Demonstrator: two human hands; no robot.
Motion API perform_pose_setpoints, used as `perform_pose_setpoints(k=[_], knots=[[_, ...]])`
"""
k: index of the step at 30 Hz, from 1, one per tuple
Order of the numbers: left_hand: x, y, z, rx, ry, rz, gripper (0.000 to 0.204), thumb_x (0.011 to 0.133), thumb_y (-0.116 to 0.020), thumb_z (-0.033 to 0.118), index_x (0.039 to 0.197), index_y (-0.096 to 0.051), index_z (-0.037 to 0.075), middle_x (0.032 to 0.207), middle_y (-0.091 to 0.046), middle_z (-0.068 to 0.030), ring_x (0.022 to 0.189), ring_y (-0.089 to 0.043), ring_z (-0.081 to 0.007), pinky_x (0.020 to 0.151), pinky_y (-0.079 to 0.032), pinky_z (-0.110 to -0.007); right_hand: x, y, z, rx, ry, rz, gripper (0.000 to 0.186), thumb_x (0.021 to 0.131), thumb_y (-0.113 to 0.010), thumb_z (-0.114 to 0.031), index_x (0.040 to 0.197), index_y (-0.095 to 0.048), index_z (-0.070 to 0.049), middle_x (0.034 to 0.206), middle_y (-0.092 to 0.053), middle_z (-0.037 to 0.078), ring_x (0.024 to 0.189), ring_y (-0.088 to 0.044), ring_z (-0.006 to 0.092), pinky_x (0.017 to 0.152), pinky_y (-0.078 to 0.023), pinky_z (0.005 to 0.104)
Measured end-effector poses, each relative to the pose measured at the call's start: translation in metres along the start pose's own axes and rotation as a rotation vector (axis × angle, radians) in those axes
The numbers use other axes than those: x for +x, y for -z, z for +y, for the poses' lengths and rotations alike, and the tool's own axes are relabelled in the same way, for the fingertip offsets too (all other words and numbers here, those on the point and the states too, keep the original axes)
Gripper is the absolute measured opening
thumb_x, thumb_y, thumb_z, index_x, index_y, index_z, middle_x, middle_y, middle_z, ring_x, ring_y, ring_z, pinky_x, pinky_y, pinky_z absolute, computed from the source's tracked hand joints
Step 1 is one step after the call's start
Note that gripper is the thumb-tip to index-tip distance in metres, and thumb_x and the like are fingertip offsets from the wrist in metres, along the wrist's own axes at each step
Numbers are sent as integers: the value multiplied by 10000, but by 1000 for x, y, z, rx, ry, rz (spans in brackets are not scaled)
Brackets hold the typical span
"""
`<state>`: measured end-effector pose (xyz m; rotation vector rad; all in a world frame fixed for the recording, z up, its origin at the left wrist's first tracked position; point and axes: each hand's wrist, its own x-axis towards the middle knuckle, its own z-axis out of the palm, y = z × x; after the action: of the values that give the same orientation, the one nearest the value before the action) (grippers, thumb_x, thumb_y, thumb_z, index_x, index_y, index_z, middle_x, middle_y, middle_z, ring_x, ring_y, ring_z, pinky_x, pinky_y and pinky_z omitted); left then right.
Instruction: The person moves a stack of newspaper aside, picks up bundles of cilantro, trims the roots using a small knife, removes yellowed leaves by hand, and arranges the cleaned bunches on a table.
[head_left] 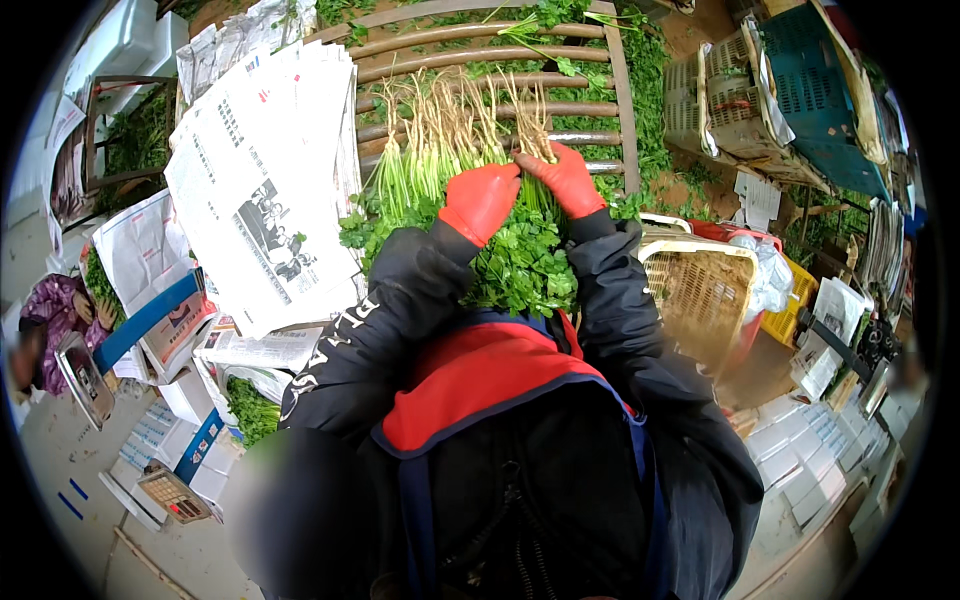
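Several bundles of leafy green celery (425, 165) lie on a slatted rack (590, 52), with pale roots pointing away from me and leaves toward my body. My right hand (567, 182), in a red glove, closes on the rightmost bundle just below its roots. My left hand (480, 203), gloved in the same red, is closed at the left side of that bundle's stalks, its fingertips meeting the right hand's; their exact grip is partly hidden. Loose leaves spread below both wrists.
A stack of newspapers (265, 200) lies left of the celery. On the right are a yellowish plastic basket (700, 275), stacked crates (740, 100) and a teal crate (815, 90). Another person in a purple sleeve (62, 325) is at far left.
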<state>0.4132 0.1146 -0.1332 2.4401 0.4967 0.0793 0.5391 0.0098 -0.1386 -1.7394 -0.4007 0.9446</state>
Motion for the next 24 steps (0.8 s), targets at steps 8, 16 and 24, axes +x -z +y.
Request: perform_pose_setpoints(k=[8,16,24], knots=[[-6,0,7,220,-70,-26,100,808,-542,178,795,-612,107,722,-605,-113,639,-623,-302,527,-486,-412,-16,-2,4,-200,35,246,259,790,-667,-194,969,-681,-7,873,-678,160,772,-626,244,745,-469,326],[-13,8,-1,120,41,31,175,817,-593,257,915,-620,115,770,-603,-122,669,-598,-342,580,-470,-438,-36,21,4,310,74,312,231,862,-584,-106,999,-633,74,950,-677,105,887,-619,168,843,-460,298],[-5,21,15,113,35,40,270,799,-635,244,1041,-628,124,807,-631,-119,688,-613,-323,595,-488,-414,-47,54,-17,443,144,138,234,885,-557,-151,1009,-602,43,1011,-643,130,960,-612,217,896,-440,335]])
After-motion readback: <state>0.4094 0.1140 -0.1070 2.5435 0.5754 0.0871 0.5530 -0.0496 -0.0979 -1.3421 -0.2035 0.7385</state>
